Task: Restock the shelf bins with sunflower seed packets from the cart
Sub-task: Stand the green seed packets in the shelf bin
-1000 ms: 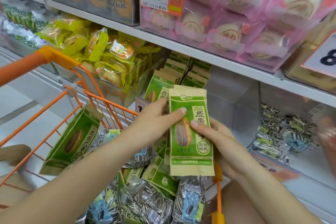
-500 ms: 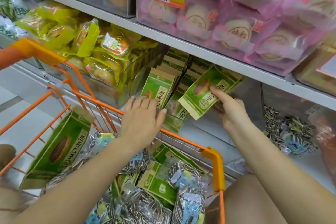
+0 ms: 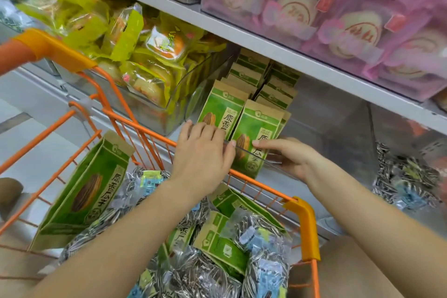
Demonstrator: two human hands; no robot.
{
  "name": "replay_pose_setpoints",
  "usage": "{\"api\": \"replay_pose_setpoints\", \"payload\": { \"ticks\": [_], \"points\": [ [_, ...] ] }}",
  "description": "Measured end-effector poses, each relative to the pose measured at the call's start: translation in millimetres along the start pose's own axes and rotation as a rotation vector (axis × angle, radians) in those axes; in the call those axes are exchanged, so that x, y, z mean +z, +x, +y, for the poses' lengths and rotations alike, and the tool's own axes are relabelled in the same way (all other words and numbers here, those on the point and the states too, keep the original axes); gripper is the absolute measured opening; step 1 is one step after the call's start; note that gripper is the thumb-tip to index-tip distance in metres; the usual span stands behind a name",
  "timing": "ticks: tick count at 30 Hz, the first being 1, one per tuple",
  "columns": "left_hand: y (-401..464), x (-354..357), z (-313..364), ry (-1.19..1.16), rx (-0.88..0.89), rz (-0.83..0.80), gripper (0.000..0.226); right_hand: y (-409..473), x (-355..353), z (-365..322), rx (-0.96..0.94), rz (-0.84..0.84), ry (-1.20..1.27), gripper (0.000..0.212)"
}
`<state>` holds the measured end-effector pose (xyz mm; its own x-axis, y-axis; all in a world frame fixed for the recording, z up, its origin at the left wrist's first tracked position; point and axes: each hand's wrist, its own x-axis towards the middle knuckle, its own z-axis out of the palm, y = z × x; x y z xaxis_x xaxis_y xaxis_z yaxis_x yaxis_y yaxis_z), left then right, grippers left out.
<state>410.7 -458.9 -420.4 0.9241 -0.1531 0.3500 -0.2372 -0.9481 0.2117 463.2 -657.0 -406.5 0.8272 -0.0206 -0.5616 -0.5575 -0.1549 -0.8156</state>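
Hands at the front lip of the clear plastic shelf bin (image 3: 285,164). Left hand (image 3: 205,155) lies palm down, fingers straight and close together, fingertips touching the front-left green-and-kraft sunflower seed packet (image 3: 221,110); thumb tip rests against the front-right green-and-kraft seed packet (image 3: 260,133). Right hand (image 3: 287,155) reaches in from the right, index finger and thumb extended toward the lower face of that front-right packet, touching it; remaining fingers sit behind the bin's clear front wall, can't tell how far they curl. Neither hand wraps round a packet.

Both front packets stand upright, side by side, touching, inside the bin. More packets of the same kind (image 3: 271,80) stand in rows behind them, under the grey metal shelf board (image 3: 278,51).

Orange wire shopping cart (image 3: 302,220) sits directly below the bin. Inside: one large green seed packet (image 3: 84,191) leaning on the left wall, several smaller green packets (image 3: 217,244) lying flat, mixed with silver striped seed-print bags (image 3: 266,261).

Neighbouring bins: yellow wrapped pastries (image 3: 135,55) to the left, pink wrapped round cakes (image 3: 350,19) on the shelf above, striped silver bags (image 3: 406,181) to the right.
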Motion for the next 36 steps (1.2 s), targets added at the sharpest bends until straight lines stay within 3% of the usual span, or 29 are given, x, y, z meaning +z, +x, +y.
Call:
{"api": "replay_pose_setpoints", "payload": {
  "ticks": [4,8,11,14,16,19,21,22,25,27,29,31,34,36],
  "points": [
    [0,0,0,-0.002,0.001,0.010,0.048,8,-2,3,0.015,0.048,0.023,0.053],
    [0,2,0,-0.008,-0.001,0.022,0.048,7,-4,5,-0.066,0.119,-0.010,0.039],
    [0,3,-1,-0.013,0.006,0.036,0.046,13,-6,3,-0.213,0.190,-0.035,0.058],
    [0,3,-2,-0.013,0.010,0.045,0.047,15,-5,3,-0.340,0.238,-0.114,0.055],
    [1,3,-2,-0.010,0.011,0.042,0.047,15,-2,5,-0.427,0.312,-0.268,0.065],
    [1,4,-2,-0.009,0.015,0.049,0.048,20,-3,4,-0.405,0.406,-0.348,0.084],
    [1,4,-2,-0.008,0.016,0.052,0.048,25,-4,3,-0.235,0.323,-0.206,0.105],
    [1,4,-2,-0.005,0.017,0.057,0.046,29,-5,2,-0.165,0.255,-0.153,0.101],
    [1,5,-2,0.003,0.021,0.075,0.043,30,2,-6,-0.164,0.101,-0.184,0.058],
    [1,5,-2,0.003,0.023,0.077,0.044,26,5,-12,-0.177,0.064,-0.270,0.063],
    [1,5,-2,0.000,0.025,0.073,0.044,22,4,-15,-0.117,0.021,-0.299,0.080],
    [1,5,-2,-0.005,0.025,0.072,0.044,20,0,-14,-0.080,0.053,-0.157,0.100],
    [0,5,-2,-0.008,0.022,0.076,0.046,27,-12,-22,-0.118,0.275,0.279,0.088],
    [0,5,-2,-0.011,0.023,0.075,0.046,37,-18,-28,-0.093,0.332,0.476,0.084]
  ]
}}
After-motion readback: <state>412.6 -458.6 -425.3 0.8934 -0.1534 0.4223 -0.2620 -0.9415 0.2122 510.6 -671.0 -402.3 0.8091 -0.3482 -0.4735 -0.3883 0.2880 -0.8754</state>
